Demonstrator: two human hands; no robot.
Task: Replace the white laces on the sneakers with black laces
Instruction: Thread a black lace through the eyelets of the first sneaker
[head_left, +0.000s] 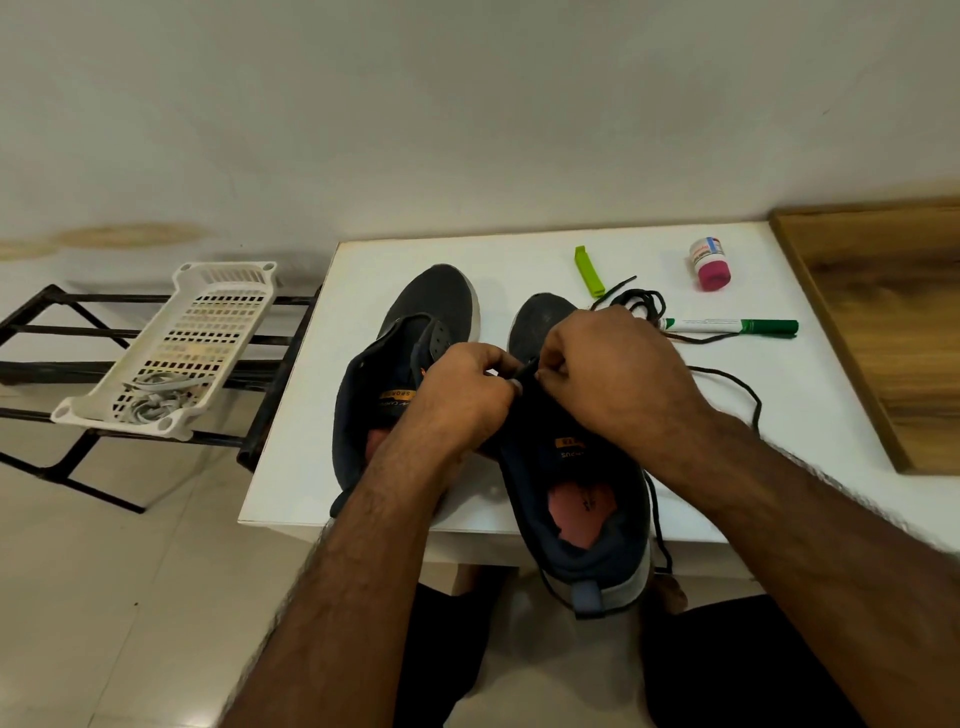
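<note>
Room: a pale wall fills the upper half of the frame; a white desk (779, 415) sits at centre right over a tiled floor, with a wooden board (883, 322) at the right edge.
Right hand: the right hand (613, 369) sits at frame centre over the throat of the right sneaker (576, 467), its fingers curled and pinching the tip of a black lace (527, 370).
Left hand: the left hand (462, 395) is just to the left of it, fingers curled against the same lace tip and the sneaker's eyelet edge; whether it grips the lace or only steadies the upper cannot be told.
Key relation: the lace tip lies between the two hands and points from the right hand toward the left, up and leftward in the frame; the eyelet it aims at is hidden by the fingers. The sneaker's long axis runs from heel at lower centre to toe at upper centre, so the lace crosses it.
Lace run: the rest of the black lace trails out to the right across the desk and loops down past the sneaker's heel over the desk's near edge.
Left sneaker: the left sneaker (415, 322) lies just left of the hands with bare eyelets.
Spare lace: a second black lace (644, 304) lies coiled in the upper right, beside a green marker (737, 326), a green clip (588, 273) and a small pink-capped bottle (709, 262).
White laces: the white laces (153, 397) lie in a white basket (208, 291) on a black rack (47, 364) at the left of the frame.
Judgement: lacing of the right sneaker looks barely begun.
</note>
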